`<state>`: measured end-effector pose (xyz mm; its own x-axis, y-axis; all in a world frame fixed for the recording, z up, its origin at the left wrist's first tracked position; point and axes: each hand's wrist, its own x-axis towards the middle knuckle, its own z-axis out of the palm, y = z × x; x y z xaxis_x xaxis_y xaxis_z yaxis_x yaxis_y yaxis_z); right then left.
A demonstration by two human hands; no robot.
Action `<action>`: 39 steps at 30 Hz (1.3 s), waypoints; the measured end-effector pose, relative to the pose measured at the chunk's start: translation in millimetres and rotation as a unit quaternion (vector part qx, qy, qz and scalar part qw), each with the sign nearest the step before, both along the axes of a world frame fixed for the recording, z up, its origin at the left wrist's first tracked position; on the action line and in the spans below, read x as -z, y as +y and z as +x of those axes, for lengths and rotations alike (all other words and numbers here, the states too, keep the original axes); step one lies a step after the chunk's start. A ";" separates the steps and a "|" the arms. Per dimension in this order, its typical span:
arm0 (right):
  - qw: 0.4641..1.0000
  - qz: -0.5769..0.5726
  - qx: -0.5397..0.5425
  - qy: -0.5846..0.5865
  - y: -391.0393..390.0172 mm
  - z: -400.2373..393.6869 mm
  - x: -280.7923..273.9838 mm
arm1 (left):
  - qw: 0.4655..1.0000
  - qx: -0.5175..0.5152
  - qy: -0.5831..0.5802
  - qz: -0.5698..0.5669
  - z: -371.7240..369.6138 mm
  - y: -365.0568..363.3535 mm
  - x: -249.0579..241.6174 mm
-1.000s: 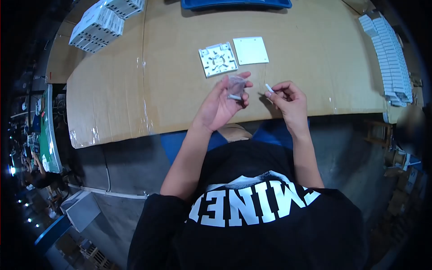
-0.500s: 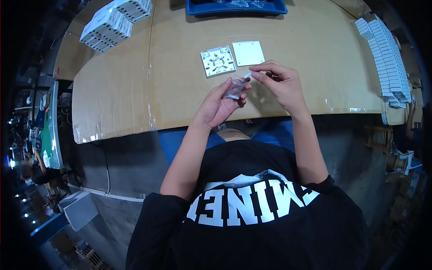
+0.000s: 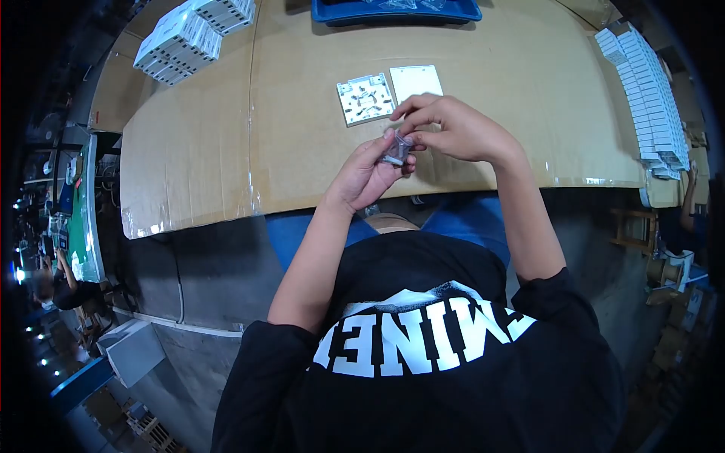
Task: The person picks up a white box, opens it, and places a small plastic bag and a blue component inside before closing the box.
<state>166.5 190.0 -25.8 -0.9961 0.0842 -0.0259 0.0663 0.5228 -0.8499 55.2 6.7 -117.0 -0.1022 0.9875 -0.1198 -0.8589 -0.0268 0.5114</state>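
Note:
A small clear plastic bag (image 3: 396, 155) with a few small pale pieces in it is gripped by my left hand (image 3: 370, 174), thumb on top and fingers curled beneath. My right hand (image 3: 461, 132) reaches across from the right, its thumb and fingertips closed at the bag's upper edge. Whether a loose piece is also between those fingertips is hidden. Just beyond my hands lies an open white plastic box base (image 3: 365, 100), with clips and small fittings inside. A flat white cover (image 3: 415, 80) rests to its right, partly covered by my right hand.
A blue tray (image 3: 396, 16) with clear bags stands at the far edge. White boxes (image 3: 180, 45) are stacked at the back left, and a long stack of white boxes (image 3: 646, 98) lines the right. Brown cardboard (image 3: 302, 166) covers the table.
My right hand has moved left and inward, onto the bag's upper edge. The small white piece it held at its fingertips is out of sight. My left hand has stayed nearly in place.

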 end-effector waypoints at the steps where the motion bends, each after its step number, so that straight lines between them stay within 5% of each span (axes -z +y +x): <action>1: 0.999 0.004 -0.031 -0.029 0.8 -1.0 0.0 | 1.000 -0.002 0.004 -0.003 0.0 -0.3 1.5; 5: 0.996 -0.078 -0.016 -0.044 -4.0 -2.9 -7.5 | 1.000 0.000 -0.027 0.011 -2.6 0.1 3.7; 14: 0.998 0.022 -0.012 -0.055 -11.8 -8.1 -16.3 | 0.999 -0.002 -0.050 0.009 -4.2 -0.6 10.4; 23: 0.993 -0.098 -0.007 -0.060 -10.7 -12.1 -5.6 | 0.996 -0.002 -0.083 0.031 -4.4 -1.4 10.0; 26: 0.991 -0.025 -0.100 -0.090 -13.4 -18.2 -9.3 | 0.999 -0.002 -0.047 0.019 -5.0 2.0 15.2; 30: 0.984 -0.072 -0.074 -0.148 -4.7 -20.5 -24.3 | 0.999 -0.010 -0.048 0.013 -4.3 1.4 17.6; 35: 0.999 -0.040 -0.004 -0.008 74.4 -39.5 -19.6 | 0.995 0.025 -0.100 0.015 -6.3 3.9 6.7; 39: 0.979 -0.048 0.175 0.097 164.4 -88.6 -11.1 | 0.994 0.023 -0.102 0.010 -7.1 3.0 7.6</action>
<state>77.9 354.4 -14.7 -0.8934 0.4283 0.1354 0.0608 0.4142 -0.9082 48.1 9.7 -124.6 -0.0318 0.9930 -0.1139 -0.9455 0.0070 0.3255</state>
